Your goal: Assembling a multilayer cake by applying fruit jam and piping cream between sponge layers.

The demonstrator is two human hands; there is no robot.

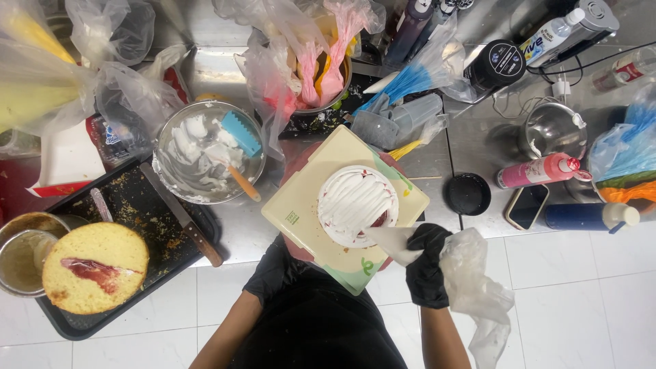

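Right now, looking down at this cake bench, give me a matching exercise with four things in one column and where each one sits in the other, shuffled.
Things:
1. piping bag
2. blue scraper
3. cut sponge layer
4. knife

Places:
A. on the dark tray, lower left
B. in the metal bowl of white cream
C. in the right hand, tip at the small cake
D. along the tray's right edge

Pairs: 1-C, 2-B, 3-A, 4-D

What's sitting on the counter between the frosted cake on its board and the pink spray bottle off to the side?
In the head view, a round black lid lies on the steel counter between the cake and the pink bottle.
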